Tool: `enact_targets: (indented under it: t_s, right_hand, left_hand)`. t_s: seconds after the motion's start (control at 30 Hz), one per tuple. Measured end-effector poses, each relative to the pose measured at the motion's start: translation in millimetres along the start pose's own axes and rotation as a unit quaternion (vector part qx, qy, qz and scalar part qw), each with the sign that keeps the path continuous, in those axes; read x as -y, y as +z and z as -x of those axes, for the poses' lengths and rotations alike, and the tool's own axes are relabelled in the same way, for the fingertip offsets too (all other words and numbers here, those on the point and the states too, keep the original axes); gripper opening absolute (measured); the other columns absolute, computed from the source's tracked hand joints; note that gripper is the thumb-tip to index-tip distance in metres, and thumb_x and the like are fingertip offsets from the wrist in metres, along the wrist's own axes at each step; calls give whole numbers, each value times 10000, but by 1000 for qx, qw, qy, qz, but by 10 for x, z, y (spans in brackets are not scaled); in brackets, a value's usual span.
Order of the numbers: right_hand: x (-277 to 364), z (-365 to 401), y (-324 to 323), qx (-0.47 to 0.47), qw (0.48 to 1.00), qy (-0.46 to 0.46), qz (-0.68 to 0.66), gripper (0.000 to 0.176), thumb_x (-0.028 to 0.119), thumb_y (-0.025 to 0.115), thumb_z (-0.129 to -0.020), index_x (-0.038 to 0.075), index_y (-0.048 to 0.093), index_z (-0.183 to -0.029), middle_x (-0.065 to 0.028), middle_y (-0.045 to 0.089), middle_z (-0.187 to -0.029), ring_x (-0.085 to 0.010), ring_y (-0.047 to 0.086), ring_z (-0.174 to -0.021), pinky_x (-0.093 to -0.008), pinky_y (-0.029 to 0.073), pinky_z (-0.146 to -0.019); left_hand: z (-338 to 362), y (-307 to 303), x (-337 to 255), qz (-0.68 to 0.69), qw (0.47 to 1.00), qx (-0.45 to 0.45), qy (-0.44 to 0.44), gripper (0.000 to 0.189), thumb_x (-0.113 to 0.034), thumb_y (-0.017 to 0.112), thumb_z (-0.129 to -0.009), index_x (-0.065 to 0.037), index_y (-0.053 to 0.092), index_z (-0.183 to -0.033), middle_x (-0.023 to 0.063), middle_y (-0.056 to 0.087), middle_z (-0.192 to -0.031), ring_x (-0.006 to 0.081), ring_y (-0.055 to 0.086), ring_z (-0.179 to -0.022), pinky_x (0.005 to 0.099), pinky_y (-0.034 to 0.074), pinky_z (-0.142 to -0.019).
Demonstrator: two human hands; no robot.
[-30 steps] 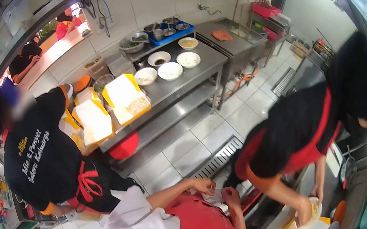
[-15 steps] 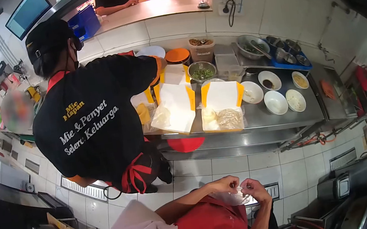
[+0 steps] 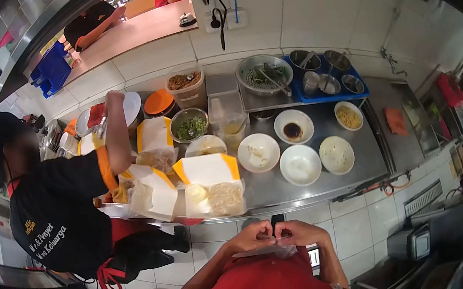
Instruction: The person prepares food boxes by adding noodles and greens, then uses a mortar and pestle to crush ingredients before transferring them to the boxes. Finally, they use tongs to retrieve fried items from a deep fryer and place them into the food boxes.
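Observation:
My left hand and my right hand meet in front of the red apron, fingers pinched together. Between them hangs a clear plastic bag, its upper edge gripped by both; what it contains is hard to make out. Ahead, at the counter's front edge, stands an open takeaway box with yellow sides, holding a bagged portion of food. A second open box is tilted beside it on the left.
White bowls, one with dark sauce, sit on the steel counter. Behind are a colander of greens and a blue tray of metal pots. A co-worker in black reaches over the counter at left.
My hands have come closer together, still on the bag. The view has shifted toward the counter and turned right. The co-worker's arm is now raised over the back of the counter.

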State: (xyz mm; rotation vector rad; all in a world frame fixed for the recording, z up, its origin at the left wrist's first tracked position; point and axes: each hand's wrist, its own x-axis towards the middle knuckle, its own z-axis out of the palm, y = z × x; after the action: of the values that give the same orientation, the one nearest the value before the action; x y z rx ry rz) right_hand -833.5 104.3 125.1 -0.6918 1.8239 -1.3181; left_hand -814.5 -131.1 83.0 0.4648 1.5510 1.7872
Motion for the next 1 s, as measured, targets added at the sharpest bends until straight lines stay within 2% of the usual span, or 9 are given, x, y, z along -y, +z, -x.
enact_targets:
  t_s: [0.17, 0.27, 0.3, 0.37, 0.5, 0.63, 0.8, 0.83, 1.0]
  right_hand:
    - [317, 18, -1316, 5, 999, -47, 8, 169, 112, 699, -857, 42, 602, -976, -50, 637, -883, -147, 612, -805, -301, 494, -737]
    - [252, -591, -2106, -291, 942, -126, 105, 146, 179, 618, -905, 68, 640, -996, -53, 657, -840, -125, 639, -764, -284, 499, -677]
    - [273, -860, -2390, -364, 931, 14, 31, 212, 247, 594, -940, 50, 639, -1004, -85, 670, -818, -156, 669, -712, -299, 528, -656]
    - [5, -1407, -2942, -409, 904, -17, -125, 345, 348, 556, -972, 13, 631, -1007, -112, 676, -801, -208, 682, -662, -331, 567, -671]
    - [-473, -1879, -3464, -347, 885, -29, -309, 586, 563, 570, -924, 11, 573, -1119, -154, 667, -994, -244, 692, -851, -390, 581, -776]
    - [-390, -2160, -3643, -297, 861, 0, -411, 675, 521, 585, -928, -27, 442, -1296, -228, 592, -1159, -344, 640, -1010, -449, 556, -873]
    - [-268, -2382, -3657, -246, 829, 8, -502, 464, 316, 488, -1008, -59, 451, -1277, -280, 602, -1119, -404, 635, -1012, -490, 561, -903]
    - [-280, -2415, -3650, -251, 832, 11, -495, 443, 304, 471, -1015, -61, 464, -1267, -281, 607, -1111, -402, 639, -1003, -489, 565, -897]
    - [-231, -2451, -3718, -313, 840, 18, -444, 369, 271, 444, -1027, -54, 515, -1186, -206, 631, -1121, -317, 665, -960, -440, 609, -835]
  left_hand:
    - [-546, 99, -635, -110, 990, -81, -30, 120, -101, 700, -899, -12, 625, -927, -3, 637, -869, 72, 571, -862, 246, 464, -794]
    - [-682, 176, -718, -59, 982, -175, -27, 109, -107, 710, -894, -25, 640, -913, -7, 643, -847, 59, 568, -812, 233, 469, -755]
    - [-722, 217, -781, -35, 979, -202, -27, 107, -106, 713, -892, -27, 643, -910, -7, 644, -850, 57, 567, -810, 229, 470, -749]
    - [-746, 295, -812, -21, 966, -259, -9, 92, -99, 708, -895, -37, 648, -927, -8, 644, -855, 56, 562, -802, 227, 464, -731]
    - [-708, 379, -989, -81, 925, -371, -8, 104, -90, 665, -896, -27, 642, -975, 11, 646, -850, 70, 576, -800, 246, 466, -717]
    - [-697, 446, -916, -102, 906, -410, -9, 119, -80, 613, -894, -34, 640, -1001, 24, 647, -840, 102, 586, -769, 257, 469, -707]
    - [-645, 520, -432, -54, 916, -394, -54, 229, -152, 595, -948, -28, 600, -1141, 84, 670, -902, 135, 618, -819, 280, 490, -736]
    - [-654, 600, -1016, 38, 877, -475, -55, 288, -297, 610, -950, -13, 637, -905, 111, 633, -807, 206, 588, -795, 362, 464, -725]
    - [-655, 549, -696, 133, 880, -456, 17, 369, -347, 622, -954, -4, 596, -820, 49, 623, -773, 128, 560, -740, 314, 450, -669]
